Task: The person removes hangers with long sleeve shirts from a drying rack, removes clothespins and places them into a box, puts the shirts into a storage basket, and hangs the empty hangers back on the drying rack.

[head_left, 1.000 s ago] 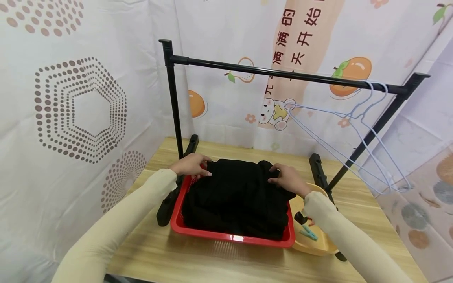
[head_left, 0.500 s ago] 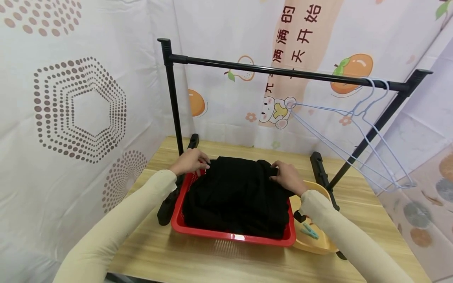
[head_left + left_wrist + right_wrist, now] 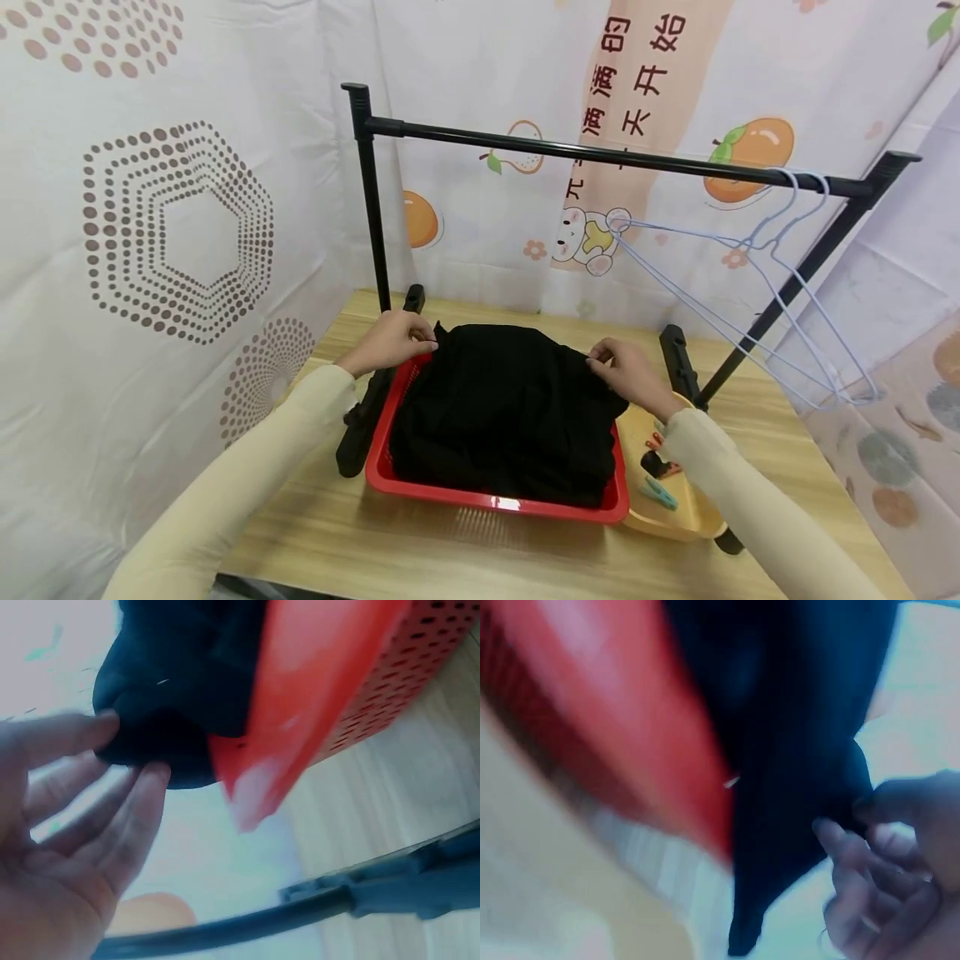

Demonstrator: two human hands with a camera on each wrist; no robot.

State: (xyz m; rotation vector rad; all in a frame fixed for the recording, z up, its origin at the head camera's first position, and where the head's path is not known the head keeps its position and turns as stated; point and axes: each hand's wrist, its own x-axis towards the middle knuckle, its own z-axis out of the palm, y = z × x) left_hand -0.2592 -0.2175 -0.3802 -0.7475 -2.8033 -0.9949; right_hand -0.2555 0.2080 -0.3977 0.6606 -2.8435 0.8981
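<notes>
A black cloth garment [image 3: 510, 408] fills the red plastic basket [image 3: 495, 502] on the table; its exact kind cannot be told. At its far left corner my left hand [image 3: 392, 340] pinches the fabric between thumb and fingers. My right hand [image 3: 633, 375] pinches the far right edge, and the cloth stretches between both hands. The left wrist view shows the fingertips on a dark fold [image 3: 161, 742] beside the basket's red rim [image 3: 300, 697]. In the blurred right wrist view, thumb and fingers grip the cloth edge [image 3: 802, 802], with a pointed corner hanging below.
Behind and around the basket stands a black clothes rack [image 3: 600, 155]. Light-blue hangers [image 3: 750, 243] hang at its right end. A yellow basin [image 3: 675, 529] with clothespins [image 3: 660, 493] sits right of the basket, partly under my right forearm. A patterned curtain [image 3: 480, 250] closes the back.
My hands have moved apart, left hand up and left, right hand a little right. The garment's far edge is spread wider, and the bunched fold at its right has flattened.
</notes>
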